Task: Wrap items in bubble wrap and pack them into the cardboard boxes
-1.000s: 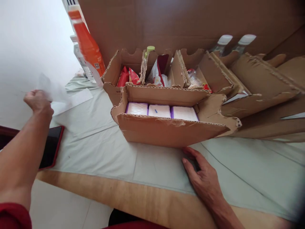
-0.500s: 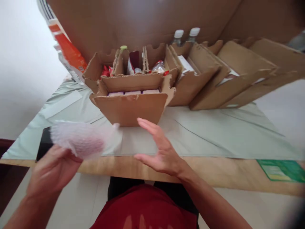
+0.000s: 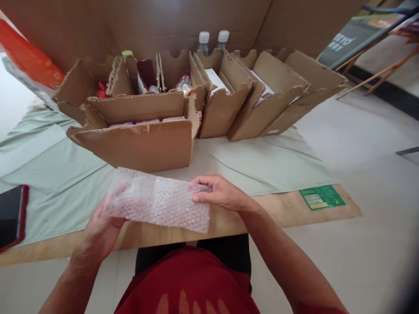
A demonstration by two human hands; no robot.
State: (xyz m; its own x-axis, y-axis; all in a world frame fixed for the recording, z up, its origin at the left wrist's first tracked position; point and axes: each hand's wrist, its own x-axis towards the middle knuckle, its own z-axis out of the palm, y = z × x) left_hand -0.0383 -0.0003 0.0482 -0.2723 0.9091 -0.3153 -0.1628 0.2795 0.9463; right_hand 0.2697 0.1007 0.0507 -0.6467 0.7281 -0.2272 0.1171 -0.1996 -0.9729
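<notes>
A sheet of clear bubble wrap (image 3: 163, 198) is stretched between my two hands above the table's front edge. My left hand (image 3: 106, 218) grips its left end, and some of my fingers show through the plastic behind it. At the other end, my right hand (image 3: 218, 192) pinches the upper right part between thumb and fingers. Whether the bubble wrap is a flat sheet or a pouch, I cannot tell. Just beyond it stands a low cardboard box (image 3: 140, 146) with several pale packs inside.
Behind the low box, upright cardboard bins (image 3: 225, 104) hold red and white packages. Two bottles with white caps (image 3: 204, 38) stand behind them. A phone (image 3: 11, 216) lies at the left, an orange bag (image 3: 29, 54) farther back. A green label (image 3: 322, 197) is on the wooden edge.
My right hand, open and apart before, has closed on the bubble wrap's right end. The bubble wrap has spread out and come to the middle. The view has turned right.
</notes>
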